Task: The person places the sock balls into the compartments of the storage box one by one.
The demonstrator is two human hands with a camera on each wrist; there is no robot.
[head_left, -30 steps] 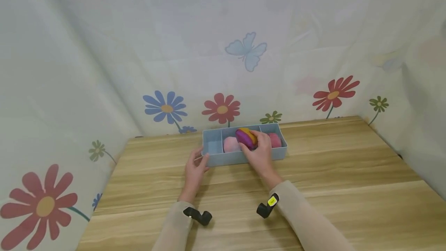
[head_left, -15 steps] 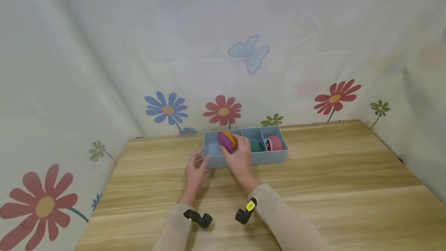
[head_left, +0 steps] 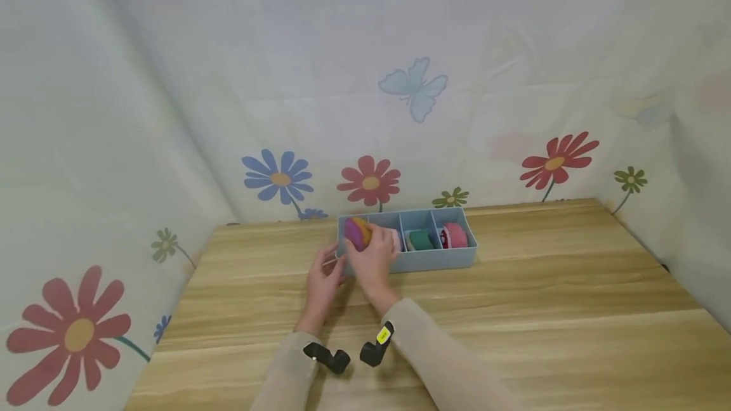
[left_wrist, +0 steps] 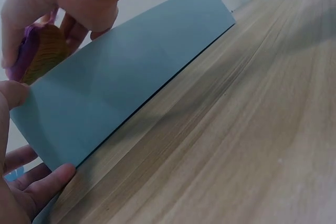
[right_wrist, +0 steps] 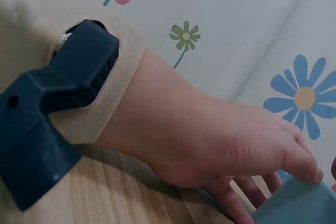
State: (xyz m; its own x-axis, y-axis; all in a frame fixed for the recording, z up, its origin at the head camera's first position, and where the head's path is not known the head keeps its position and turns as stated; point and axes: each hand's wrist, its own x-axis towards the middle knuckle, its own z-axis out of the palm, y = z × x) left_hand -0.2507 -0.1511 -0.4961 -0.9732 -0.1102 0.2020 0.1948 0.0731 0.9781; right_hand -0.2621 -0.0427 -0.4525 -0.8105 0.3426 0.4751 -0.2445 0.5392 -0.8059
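My right hand (head_left: 372,260) holds a rolled purple and orange knitted bundle (head_left: 355,233) at the leftmost compartment of a light blue divided box (head_left: 434,261). Ribbing shows on the orange side of that bundle in the left wrist view, low behind the box wall (left_wrist: 110,87). My left hand (head_left: 323,281) grips the box's near left corner, thumb on the rim and fingers lower down. The right wrist view shows this left hand (right_wrist: 231,140) from the side. A pale pink roll (head_left: 395,240), partly behind the right hand, a green roll (head_left: 421,240) and a pink roll (head_left: 455,234) fill the other compartments.
The box stands on a wood-grain table (head_left: 542,309), close to its back edge. Behind hangs a pale curtain (head_left: 285,81) printed with flowers and a butterfly. Black wrist cameras (head_left: 327,358) stick out from both sleeves.
My right hand has carried the purple and orange bundle leftward along the box, from above the middle to the leftmost compartment. The green roll has come into view. My left hand stays on the corner.
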